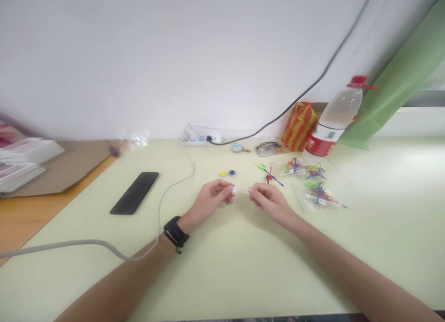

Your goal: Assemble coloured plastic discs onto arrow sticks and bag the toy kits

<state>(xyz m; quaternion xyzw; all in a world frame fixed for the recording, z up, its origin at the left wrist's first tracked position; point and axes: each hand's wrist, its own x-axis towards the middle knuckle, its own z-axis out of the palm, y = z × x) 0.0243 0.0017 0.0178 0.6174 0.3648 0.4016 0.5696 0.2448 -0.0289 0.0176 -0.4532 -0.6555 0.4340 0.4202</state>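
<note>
Between thumb and fingers, my left hand (216, 195) pinches a small white piece (234, 191). My right hand (267, 197) is a little to the right of it, its thumb and fingertips pressed together; whatever they hold is too small to make out. Beyond my left hand, a yellow round piece (223, 173) and a blue round piece (232, 172) lie side by side on the pale green table (215, 275). Just past my right hand is a loose group of green, red and blue plastic sticks (270, 174).
Clear bags of coloured parts (320, 194) lie right of my right hand. Behind them stand a large bottle (333, 120) and a striped bag (299, 127). A black phone (135, 193), a grey cable (160, 210) and cardboard (69, 166) are on the left. A power strip (201, 138) touches the wall.
</note>
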